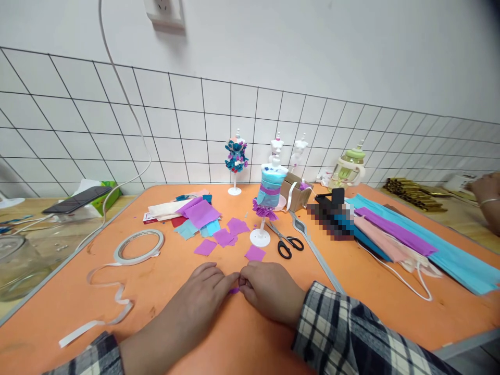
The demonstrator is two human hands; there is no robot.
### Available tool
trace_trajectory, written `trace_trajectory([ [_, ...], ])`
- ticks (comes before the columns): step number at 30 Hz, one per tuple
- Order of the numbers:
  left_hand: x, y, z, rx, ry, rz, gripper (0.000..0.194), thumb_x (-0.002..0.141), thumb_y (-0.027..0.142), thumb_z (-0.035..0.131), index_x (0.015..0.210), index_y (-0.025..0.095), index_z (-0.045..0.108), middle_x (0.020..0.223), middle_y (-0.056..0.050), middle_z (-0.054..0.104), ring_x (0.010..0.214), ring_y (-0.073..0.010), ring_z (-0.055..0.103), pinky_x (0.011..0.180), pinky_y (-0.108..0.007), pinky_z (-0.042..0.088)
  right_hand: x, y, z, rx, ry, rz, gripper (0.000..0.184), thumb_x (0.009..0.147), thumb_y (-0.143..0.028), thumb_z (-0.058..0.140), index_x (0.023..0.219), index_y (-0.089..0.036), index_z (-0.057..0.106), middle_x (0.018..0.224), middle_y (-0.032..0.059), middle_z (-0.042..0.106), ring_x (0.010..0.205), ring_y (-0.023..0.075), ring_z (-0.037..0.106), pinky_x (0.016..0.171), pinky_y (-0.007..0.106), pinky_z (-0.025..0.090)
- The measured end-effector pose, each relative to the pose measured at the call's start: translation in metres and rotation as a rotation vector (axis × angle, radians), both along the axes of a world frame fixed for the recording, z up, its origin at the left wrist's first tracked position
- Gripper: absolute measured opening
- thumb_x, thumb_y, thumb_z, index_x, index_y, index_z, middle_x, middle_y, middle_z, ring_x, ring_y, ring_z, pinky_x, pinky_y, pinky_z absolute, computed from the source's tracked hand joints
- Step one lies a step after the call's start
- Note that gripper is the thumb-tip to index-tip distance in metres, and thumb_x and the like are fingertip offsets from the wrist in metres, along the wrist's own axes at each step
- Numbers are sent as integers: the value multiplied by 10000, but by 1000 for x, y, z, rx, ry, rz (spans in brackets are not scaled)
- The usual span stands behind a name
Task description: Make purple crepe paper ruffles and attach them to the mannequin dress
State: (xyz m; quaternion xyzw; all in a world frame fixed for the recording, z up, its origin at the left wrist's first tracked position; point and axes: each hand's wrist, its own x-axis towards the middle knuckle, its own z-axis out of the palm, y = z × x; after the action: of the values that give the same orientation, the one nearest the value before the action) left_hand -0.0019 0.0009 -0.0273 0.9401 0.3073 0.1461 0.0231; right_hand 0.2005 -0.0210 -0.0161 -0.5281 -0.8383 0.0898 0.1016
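My left hand [205, 288] and my right hand [270, 287] meet low over the table in front of me. A small piece of purple crepe paper [234, 290] shows between them, mostly hidden by the fingers. My right hand is closed in a pinch on it. The left thumb and fingers press at its other side, touching the right fingertips. Just beyond lies a purple paper square [255, 253]. Behind it stands a small dress form [270, 190] on a white base, wrapped in light blue with a purple ruffle. Black-handled scissors [287, 245] lie open beside the base.
Left are a tape roll [139, 247] with a loose curling strip and piled paper squares [199, 214]. A decorated dress form [236, 156] stands at the back. Right are a cardboard box [297, 192], a bottle [347, 167] and long paper strips [425, 239]. Another person's hand [486, 190] shows far right.
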Motion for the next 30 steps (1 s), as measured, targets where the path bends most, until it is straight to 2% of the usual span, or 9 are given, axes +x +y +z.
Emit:
trace_trajectory([
  [2, 0, -2, 3, -53, -32, 30, 282, 937, 137, 441, 1151, 175, 622, 905, -73, 681, 875, -220, 600, 835, -382, 472, -1, -1, -3, 44, -27, 22, 174, 968, -259, 462, 967, -213, 629, 894, 12, 660, 747, 157, 620, 589, 267, 358],
  [4, 0, -6, 7, -72, -74, 61, 277, 942, 230, 479, 1184, 189, 608, 1013, -95, 669, 973, -244, 588, 862, -406, 467, -3, -4, -5, 102, -75, 40, 162, 977, -253, 445, 1007, -209, 598, 923, 23, 644, 725, 166, 612, 561, 271, 356],
  [8, 2, -10, 15, 10, -74, 120, 255, 900, 321, 566, 1135, 262, 645, 1222, -92, 623, 1211, -334, 481, 982, -559, 336, -7, -10, -5, 162, -165, 103, 132, 972, -226, 440, 1021, -189, 556, 927, 46, 621, 685, 181, 604, 502, 268, 340],
  [11, 4, -10, 16, 47, -72, 135, 172, 924, 281, 538, 908, 306, 707, 1161, -29, 664, 1187, -315, 508, 988, -595, 246, -8, -12, -3, 174, -171, 93, 132, 975, -220, 419, 998, -195, 547, 912, 43, 613, 657, 182, 603, 493, 266, 356],
  [16, 5, -11, 16, 65, -119, 105, 211, 917, 240, 528, 790, 288, 690, 1052, 4, 691, 1112, -270, 547, 997, -567, 201, -9, -13, -4, 189, -139, 86, 137, 970, -244, 435, 1021, -197, 552, 905, 40, 620, 669, 185, 611, 497, 268, 369],
  [22, -3, -11, 15, 43, -147, 48, 288, 903, 156, 468, 825, 288, 712, 999, -15, 692, 1007, -231, 572, 965, -495, 318, -2, -11, 3, 134, 49, 127, 173, 957, -357, 494, 1035, -245, 601, 950, 2, 659, 775, 159, 634, 603, 257, 408],
  [24, -9, -4, 16, -3, -156, 67, 278, 923, 179, 460, 867, 267, 718, 1011, -41, 682, 1004, -229, 575, 923, -441, 398, 11, -5, 11, 131, 125, 45, 276, 913, -439, 554, 1116, -255, 586, 1015, 5, 665, 869, 170, 642, 683, 264, 430],
  [28, -18, 11, 19, -227, -288, 135, 294, 941, 267, 471, 785, 218, 715, 941, -50, 654, 895, -187, 615, 779, -302, 514, 46, 13, 28, 189, -55, -529, 249, 927, -370, 486, 1051, -180, 591, 987, 89, 665, 876, 233, 645, 665, 305, 421],
  [30, -19, 16, 20, -316, -368, 165, 313, 931, 293, 484, 725, 204, 701, 893, -42, 651, 837, -173, 630, 745, -278, 532, 61, 20, 30, 172, -167, -640, 226, 910, -330, 500, 1030, -161, 592, 1010, 123, 660, 926, 261, 642, 666, 310, 422],
])
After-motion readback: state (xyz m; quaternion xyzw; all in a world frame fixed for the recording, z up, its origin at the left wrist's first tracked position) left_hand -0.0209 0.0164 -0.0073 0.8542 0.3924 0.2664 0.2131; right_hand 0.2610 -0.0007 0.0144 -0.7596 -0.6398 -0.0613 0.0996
